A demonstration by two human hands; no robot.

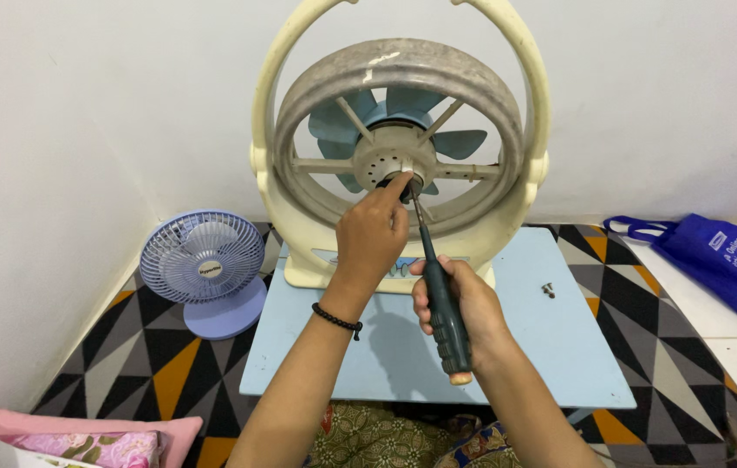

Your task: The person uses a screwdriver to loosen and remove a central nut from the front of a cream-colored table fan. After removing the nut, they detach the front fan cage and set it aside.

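Closest to the lens, the right hand (464,303) is closed around the dark green ribbed handle of a screwdriver (440,290), tip set at the hub of the cream plastic fan with pale blue blades (403,147), which stands upright on a low light blue table (507,347). Left hand (375,230) pinches the hub fitting beside the tip. Judged step: working a hub fastener. Next move calls for axial pressure and a steady fan body. Loose screws (548,289) lie on the table.

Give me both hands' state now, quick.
Left hand: fingertips pinched at the fan hub; held part too small to tell.
Right hand: closed on the screwdriver.
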